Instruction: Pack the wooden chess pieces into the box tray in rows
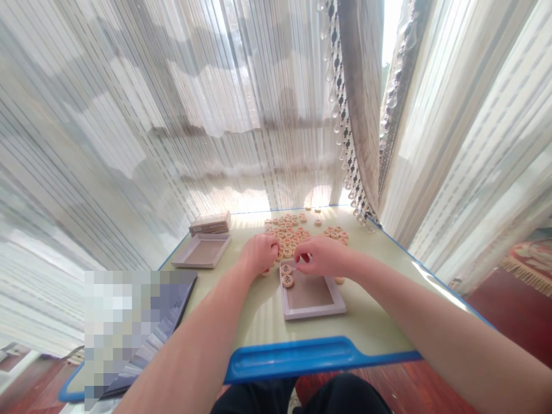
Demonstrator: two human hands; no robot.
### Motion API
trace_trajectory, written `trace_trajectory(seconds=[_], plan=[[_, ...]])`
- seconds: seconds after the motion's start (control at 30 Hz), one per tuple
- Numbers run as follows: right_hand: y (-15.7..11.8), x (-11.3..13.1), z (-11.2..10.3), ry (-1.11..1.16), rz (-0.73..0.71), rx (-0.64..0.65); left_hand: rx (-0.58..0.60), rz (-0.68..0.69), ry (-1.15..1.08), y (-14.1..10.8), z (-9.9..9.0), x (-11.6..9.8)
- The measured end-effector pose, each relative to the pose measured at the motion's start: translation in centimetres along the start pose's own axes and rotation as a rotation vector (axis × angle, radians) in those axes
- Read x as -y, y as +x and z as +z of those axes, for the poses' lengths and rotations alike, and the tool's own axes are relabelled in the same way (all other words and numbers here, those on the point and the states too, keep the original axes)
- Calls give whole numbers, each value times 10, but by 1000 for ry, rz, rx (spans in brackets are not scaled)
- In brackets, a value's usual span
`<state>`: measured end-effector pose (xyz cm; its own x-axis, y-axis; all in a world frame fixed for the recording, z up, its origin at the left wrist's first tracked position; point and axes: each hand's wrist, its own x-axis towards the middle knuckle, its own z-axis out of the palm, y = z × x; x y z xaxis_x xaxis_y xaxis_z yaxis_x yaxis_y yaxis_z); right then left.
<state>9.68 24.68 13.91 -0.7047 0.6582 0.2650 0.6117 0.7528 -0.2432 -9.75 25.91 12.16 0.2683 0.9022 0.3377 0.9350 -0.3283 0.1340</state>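
Note:
Round wooden pieces with red or dark characters (288,234) lie in a crowded cluster on the pale green table (371,310). At the cluster's near left side is my left hand (261,253), fingers curled inward; anything they hold is hidden. My right hand (321,256) hovers over the far edge of a shallow pale box (314,314), its fingers and thumb bent together, and what they hold cannot be made out. Inside the box, along its left wall, two pieces with dark characters (287,280) lie one behind the other.
A second shallow box (201,264) sits at the left, with a stack of flat boxes (210,222) behind it. A dark flat object (185,293), partly pixelated, lies at the front left. The table has a blue front edge (293,359). Curtains hang beyond it.

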Motion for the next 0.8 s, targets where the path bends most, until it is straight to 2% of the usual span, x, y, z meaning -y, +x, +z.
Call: trace_trajectory(seconds=[0.1,0.2,0.3,0.37,0.47,0.57,0.8], plan=[[6,-25,0,-14,139,-150,0,2,-6,0,-1,-2],[11,-58,8,-126,272,-283,-35,2,-6,0,-1,-1],[14,-88,20,-181,445,-200,-93,-12,12,1,1,1],[16,-100,25,-164,484,-117,-118,-27,27,2,3,4],[17,-103,29,-136,448,-73,-136,-65,19,3,5,8],[18,-101,27,-120,437,-104,-129,-118,-37,3,6,12],[14,-108,16,-162,623,-169,-44,-210,-173,7,13,26]])
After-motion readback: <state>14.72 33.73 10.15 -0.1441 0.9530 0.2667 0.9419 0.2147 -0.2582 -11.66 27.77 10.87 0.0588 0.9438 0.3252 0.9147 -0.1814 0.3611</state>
